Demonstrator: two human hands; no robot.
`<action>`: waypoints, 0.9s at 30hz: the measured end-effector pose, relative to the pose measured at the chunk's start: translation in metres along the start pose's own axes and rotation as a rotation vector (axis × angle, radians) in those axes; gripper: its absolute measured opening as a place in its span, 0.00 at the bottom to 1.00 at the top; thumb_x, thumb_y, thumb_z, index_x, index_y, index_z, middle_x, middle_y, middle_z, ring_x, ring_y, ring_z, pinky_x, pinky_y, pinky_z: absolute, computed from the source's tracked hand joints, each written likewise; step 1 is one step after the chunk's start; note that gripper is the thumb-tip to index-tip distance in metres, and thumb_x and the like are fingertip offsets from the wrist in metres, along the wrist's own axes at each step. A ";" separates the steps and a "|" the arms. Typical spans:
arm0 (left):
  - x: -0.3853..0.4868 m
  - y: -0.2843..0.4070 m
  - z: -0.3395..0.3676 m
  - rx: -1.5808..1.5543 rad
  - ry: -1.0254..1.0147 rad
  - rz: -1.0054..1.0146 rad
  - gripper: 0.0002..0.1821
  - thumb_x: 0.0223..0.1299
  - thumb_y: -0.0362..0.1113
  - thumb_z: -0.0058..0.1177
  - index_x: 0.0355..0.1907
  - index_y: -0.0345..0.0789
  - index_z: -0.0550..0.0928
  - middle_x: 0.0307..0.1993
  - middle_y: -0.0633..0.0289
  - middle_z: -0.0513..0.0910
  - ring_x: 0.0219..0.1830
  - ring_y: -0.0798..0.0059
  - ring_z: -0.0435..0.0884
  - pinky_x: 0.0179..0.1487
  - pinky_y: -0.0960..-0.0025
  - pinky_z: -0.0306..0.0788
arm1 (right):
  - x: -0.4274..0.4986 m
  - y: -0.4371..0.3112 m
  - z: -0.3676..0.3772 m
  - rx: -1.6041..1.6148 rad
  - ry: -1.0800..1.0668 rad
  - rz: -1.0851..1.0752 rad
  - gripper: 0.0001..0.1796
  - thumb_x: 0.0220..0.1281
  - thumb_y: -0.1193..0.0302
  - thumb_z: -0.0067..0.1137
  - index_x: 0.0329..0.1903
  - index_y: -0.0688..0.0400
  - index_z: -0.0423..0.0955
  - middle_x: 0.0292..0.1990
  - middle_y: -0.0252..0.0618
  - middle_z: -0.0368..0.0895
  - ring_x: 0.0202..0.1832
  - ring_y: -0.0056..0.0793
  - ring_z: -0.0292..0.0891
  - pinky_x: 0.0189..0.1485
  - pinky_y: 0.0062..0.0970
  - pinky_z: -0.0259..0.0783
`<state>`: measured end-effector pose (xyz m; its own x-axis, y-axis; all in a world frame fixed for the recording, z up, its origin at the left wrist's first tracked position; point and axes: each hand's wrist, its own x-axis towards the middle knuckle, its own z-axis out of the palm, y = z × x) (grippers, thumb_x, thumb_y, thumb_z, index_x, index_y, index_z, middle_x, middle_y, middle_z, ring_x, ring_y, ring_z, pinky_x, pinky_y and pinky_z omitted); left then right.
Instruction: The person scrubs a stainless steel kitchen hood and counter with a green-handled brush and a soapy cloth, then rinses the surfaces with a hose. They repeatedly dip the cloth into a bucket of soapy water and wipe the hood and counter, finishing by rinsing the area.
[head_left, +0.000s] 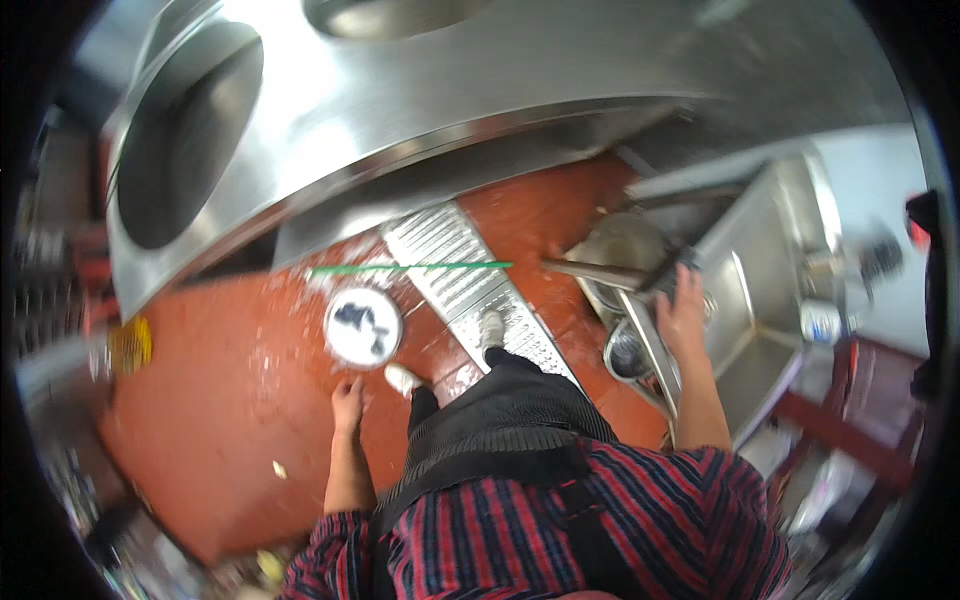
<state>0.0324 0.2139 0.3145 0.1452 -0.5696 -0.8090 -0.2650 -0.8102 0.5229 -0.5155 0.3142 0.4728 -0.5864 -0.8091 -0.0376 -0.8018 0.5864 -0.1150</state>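
My left hand (347, 403) hangs over the red floor with its fingers curled, and nothing shows in it. Just ahead of it stands a round white bucket (346, 352) holding whitish, sudsy liquid and dark pieces that look like cloth. My right hand (681, 315) reaches over the near rim of a stainless steel sink (772, 352). Its fingertips touch or overlap a dark object (670, 274) at the rim; blur hides what it is and whether it is gripped. A thin green pole (457, 265) crosses above or on a metal drain grate (442, 244).
A large stainless steel counter (420, 82) with round openings (191, 135) spans the front. Beneath the sink's left side sits a metal pot (628, 351). A yellow container (130, 345) is at the left, a dark red stool or frame (840, 435) at the right. The floor (225, 435) looks wet in places.
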 end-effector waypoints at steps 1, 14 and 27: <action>-0.006 -0.004 0.003 0.009 0.015 0.038 0.11 0.62 0.40 0.51 0.36 0.33 0.76 0.22 0.67 0.75 0.19 0.82 0.75 0.19 0.81 0.66 | 0.001 -0.003 0.007 -0.009 -0.043 0.083 0.30 0.57 0.62 0.55 0.62 0.58 0.61 0.60 0.59 0.60 0.60 0.57 0.60 0.61 0.46 0.58; 0.013 -0.117 -0.034 -0.024 0.164 0.013 0.12 0.57 0.38 0.53 0.29 0.30 0.77 0.22 0.60 0.80 0.28 0.75 0.78 0.34 0.70 0.71 | 0.010 -0.128 0.017 -0.109 -0.050 -0.371 0.19 0.58 0.69 0.55 0.52 0.62 0.71 0.62 0.56 0.59 0.64 0.52 0.56 0.66 0.41 0.53; 0.162 -0.226 0.101 -0.813 0.260 -0.128 0.10 0.59 0.35 0.54 0.37 0.30 0.74 0.30 0.60 0.79 0.32 0.80 0.76 0.38 0.74 0.72 | -0.051 -0.304 0.491 -0.125 -1.168 -0.861 0.17 0.62 0.64 0.47 0.47 0.61 0.73 0.43 0.54 0.77 0.48 0.52 0.72 0.52 0.41 0.67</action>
<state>0.0194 0.3183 0.0380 0.3669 -0.4007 -0.8395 0.5182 -0.6614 0.5422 -0.1858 0.1588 0.0226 0.4480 -0.4374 -0.7797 -0.8901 -0.1361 -0.4351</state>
